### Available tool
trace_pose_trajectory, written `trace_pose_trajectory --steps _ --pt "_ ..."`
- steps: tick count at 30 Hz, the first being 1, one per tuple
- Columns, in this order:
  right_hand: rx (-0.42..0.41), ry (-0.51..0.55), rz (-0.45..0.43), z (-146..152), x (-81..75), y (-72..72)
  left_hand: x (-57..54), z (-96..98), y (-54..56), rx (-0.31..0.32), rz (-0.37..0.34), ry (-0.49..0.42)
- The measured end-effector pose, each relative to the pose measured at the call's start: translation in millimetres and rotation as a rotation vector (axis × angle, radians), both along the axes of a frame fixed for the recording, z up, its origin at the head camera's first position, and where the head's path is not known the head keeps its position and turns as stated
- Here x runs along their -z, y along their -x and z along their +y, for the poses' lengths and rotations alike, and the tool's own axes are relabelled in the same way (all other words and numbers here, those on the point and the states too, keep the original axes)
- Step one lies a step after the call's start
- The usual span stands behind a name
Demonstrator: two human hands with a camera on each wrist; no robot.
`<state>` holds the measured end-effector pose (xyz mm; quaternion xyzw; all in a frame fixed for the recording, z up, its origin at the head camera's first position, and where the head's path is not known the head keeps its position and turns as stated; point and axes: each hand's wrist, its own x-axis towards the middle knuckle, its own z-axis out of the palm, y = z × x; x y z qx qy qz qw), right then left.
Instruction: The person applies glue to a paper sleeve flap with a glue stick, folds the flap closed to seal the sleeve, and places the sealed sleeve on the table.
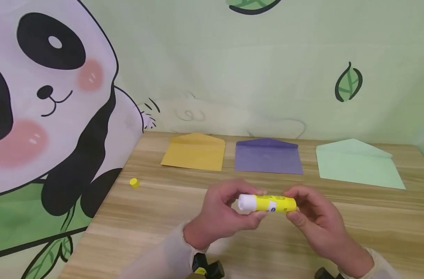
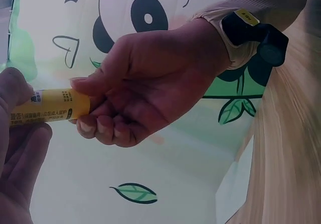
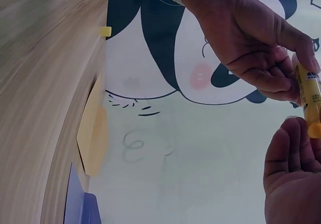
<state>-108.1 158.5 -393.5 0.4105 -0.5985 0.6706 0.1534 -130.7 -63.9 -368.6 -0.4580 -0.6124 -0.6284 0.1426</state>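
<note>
A yellow glue stick with a white end lies level above the table, its white end to the left. My left hand holds it near the white end, thumb below and fingers above. At the yellow end, my right hand pinches it between thumb and fingers. The left wrist view shows the right thumb on top of that end of the printed tube, other fingers curled beneath. In the right wrist view the tube's round yellow end sits close by the right fingertips.
A small yellow cap stands at the left of the wooden table. Along the back lie an orange envelope, a purple envelope and a pale green envelope, flaps raised. Behind them hangs a panda-print backdrop.
</note>
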Motion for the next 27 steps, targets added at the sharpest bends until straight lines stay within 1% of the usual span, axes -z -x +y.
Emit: trace_pose_trajectory --steps 2,5,7,11,14,19,21,23,25,27 --pt "0.051 -0.065 -0.039 0.7 -2.1 -2.7 1.3 -0.2 -1.0 -0.01 -0.019 0.001" --pt "0.135 -0.18 -0.104 0.5 -6.3 -6.4 2.4 -1.0 -1.6 -0.029 -0.027 0.013" --pt "0.166 -0.241 -0.132 -0.5 -8.4 -7.2 2.1 -1.8 -2.1 -0.037 -0.03 0.021" --pt "0.206 -0.301 -0.112 -3.3 -8.0 -7.3 1.2 -0.9 -2.6 -0.023 -0.028 0.03" --pt "0.213 -0.336 -0.128 -4.6 -5.8 -6.2 1.7 1.1 -2.6 -0.011 -0.009 0.035" --pt "0.139 -0.318 -0.241 -4.4 -2.4 -2.5 4.1 3.1 -3.0 -0.005 0.031 0.052" --pt "0.124 -0.302 -0.251 -3.5 -1.9 -1.5 4.3 2.5 -3.4 -0.012 0.028 0.062" --pt "0.101 -0.285 -0.251 -2.3 -2.3 -0.6 3.3 1.0 -4.0 -0.03 0.003 0.076" --pt "0.066 -0.219 -0.231 -1.2 -1.9 0.5 1.6 -0.6 -4.2 -0.047 -0.026 0.084" --pt "0.016 -0.132 -0.203 -0.2 -0.8 1.3 -0.4 -1.6 -4.2 -0.045 -0.052 0.079"
